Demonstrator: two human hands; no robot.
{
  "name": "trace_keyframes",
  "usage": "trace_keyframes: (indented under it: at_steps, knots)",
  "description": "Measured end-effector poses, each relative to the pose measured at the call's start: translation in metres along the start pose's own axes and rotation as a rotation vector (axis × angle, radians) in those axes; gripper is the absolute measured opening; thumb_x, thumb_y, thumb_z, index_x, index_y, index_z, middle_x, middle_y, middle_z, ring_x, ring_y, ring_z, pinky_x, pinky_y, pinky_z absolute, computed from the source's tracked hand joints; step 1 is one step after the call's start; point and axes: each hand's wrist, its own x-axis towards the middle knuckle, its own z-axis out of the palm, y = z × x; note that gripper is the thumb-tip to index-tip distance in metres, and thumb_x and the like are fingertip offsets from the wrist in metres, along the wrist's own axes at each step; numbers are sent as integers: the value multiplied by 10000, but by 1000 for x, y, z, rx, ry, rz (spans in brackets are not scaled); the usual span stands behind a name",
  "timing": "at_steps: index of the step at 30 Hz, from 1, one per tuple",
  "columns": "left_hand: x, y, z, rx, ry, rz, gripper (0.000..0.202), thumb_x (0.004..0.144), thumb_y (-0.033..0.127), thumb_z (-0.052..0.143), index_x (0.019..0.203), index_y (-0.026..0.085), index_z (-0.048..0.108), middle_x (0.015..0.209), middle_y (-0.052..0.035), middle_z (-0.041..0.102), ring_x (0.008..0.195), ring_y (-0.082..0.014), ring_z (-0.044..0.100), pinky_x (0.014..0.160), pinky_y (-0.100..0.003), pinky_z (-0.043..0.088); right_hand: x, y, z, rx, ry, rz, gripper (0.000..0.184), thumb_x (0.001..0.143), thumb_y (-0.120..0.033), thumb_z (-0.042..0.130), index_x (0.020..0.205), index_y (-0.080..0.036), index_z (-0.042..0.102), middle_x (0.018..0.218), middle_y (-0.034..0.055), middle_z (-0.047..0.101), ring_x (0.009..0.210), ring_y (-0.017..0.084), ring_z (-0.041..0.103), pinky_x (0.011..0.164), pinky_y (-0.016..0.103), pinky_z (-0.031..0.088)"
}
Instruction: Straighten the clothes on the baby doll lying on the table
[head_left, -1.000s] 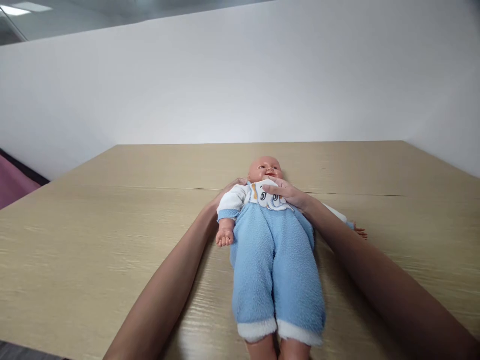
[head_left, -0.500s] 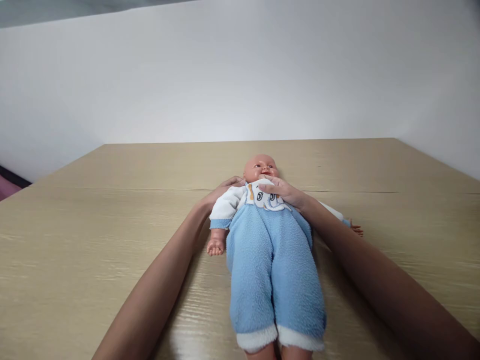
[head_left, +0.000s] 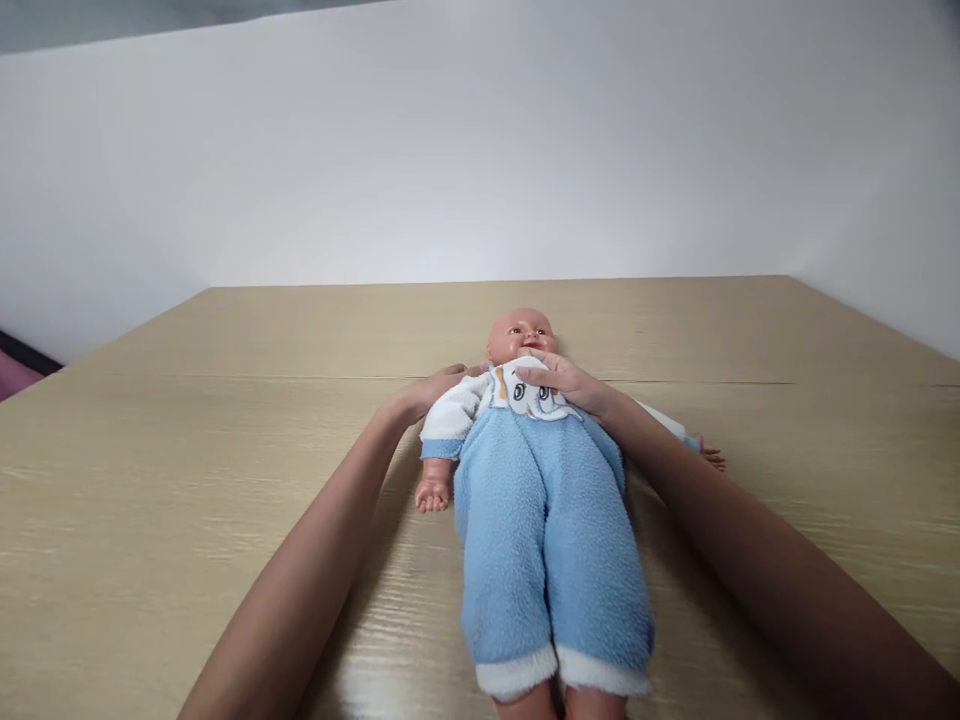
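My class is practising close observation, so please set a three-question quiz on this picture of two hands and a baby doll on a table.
1. True or false: the doll lies face up on the wooden table.
2. Where does the right hand rest? A) on the doll's feet B) on the bib below the chin C) flat on the table
3. Fill in: the left hand touches the doll's white ____.

Key: 1 true; 2 B; 3 sleeve, at the shoulder.
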Motion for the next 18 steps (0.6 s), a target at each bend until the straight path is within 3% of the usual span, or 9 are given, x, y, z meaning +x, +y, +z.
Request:
trace_keyframes:
  at_steps: [3,11,13,16,18]
  knots:
    - [-7,6,-4,21,-154,-79,361,799,515,885,946,195,805,1001,-114,806,878,-270,754,729,-317,620,2,2,-1,13,3,2,446,760,-409,972,956,-211,624,916,-3,773,755,134,706,683,222,541]
    - [-10,8,-10,143,-167,-138,480,841,630,824,1073,210,818,1038,-111,804,792,-235,718,598,-283,537,2,-2,3,-33,22,1,467,779,-454,952,1090,-222,693,1015,26,798,874,160,731,781,248,571]
    - [-9,7,-12,152,-179,-149,536,850,676,796,1126,217,806,1111,-112,801,840,-236,724,629,-282,545,-3,-14,1,-193,-4,-5,458,813,-506,914,1118,-235,707,1046,28,792,911,184,724,795,280,565]
    - [-9,7,-17,178,-196,-147,608,854,718,769,1181,207,795,1161,-130,795,888,-253,730,669,-291,556,-13,-37,-8,-674,-12,-2,437,844,-604,856,1042,-231,744,1025,39,770,915,226,689,749,318,513]
    - [-11,9,-19,261,-187,-120,624,868,741,739,1185,207,800,1147,-126,800,895,-255,727,670,-287,546,-20,-47,-15,-974,50,45,474,847,-687,811,928,-227,734,949,45,756,872,246,665,711,336,457]
